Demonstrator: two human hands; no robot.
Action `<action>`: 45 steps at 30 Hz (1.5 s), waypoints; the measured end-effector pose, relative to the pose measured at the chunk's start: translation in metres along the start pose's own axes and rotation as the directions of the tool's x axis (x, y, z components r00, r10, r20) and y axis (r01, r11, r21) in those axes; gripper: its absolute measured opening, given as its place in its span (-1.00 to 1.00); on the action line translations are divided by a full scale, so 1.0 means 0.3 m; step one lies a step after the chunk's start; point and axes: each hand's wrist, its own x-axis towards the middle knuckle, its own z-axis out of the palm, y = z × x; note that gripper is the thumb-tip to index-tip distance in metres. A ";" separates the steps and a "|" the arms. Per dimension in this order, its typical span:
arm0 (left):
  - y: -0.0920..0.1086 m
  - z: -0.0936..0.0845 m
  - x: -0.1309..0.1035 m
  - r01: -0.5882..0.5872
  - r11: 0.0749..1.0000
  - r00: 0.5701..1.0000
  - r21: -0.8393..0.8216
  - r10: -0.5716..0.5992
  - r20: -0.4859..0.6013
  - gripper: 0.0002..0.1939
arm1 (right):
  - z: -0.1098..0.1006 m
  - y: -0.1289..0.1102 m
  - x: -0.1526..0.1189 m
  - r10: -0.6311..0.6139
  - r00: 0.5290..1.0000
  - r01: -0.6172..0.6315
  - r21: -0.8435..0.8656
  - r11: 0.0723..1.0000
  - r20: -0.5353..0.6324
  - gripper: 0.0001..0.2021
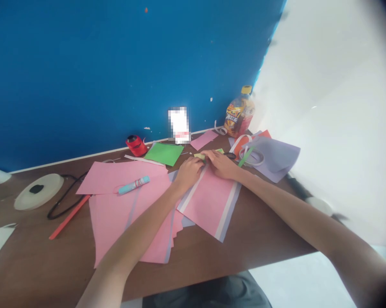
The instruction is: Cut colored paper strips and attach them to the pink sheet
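Observation:
Both hands meet at the far end of a pink sheet [209, 201] with pale and lilac strips along its long edges. My left hand [190, 172] has its fingers bent and pressed together at the sheet's upper left. My right hand [221, 164] lies across the top of the sheet, fingers closed and pointing left, touching the left fingertips. A small yellow piece [200, 156] shows at the fingertips; whatever else is between them is hidden. To the left are larger pink sheets [116, 226] with a light blue tube [134, 185] on top.
Green paper [165, 154] and a red spool [136, 146] lie near the blue wall. A drink bottle [240, 113] stands at the back right, with purple paper [278, 156] and a tape roll [251, 157] before it. At left are a round lid [39, 197] and red strip [69, 217].

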 end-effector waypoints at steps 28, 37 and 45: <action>-0.002 0.004 0.000 -0.004 1.000 1.000 0.020 0.004 0.011 -0.66 | 0.024 0.022 0.002 0.013 1.000 -0.014 -0.032 0.999 -0.010 -0.45; 0.007 -0.001 0.000 -0.003 0.999 1.000 0.053 0.003 0.012 -0.68 | 0.037 0.003 0.011 0.101 0.994 -0.096 -0.146 0.985 0.030 -0.53; 0.001 0.006 -0.001 -0.003 0.999 1.000 0.039 0.003 0.000 -0.68 | 0.030 0.001 0.009 0.093 0.995 -0.085 -0.169 0.982 0.042 -0.60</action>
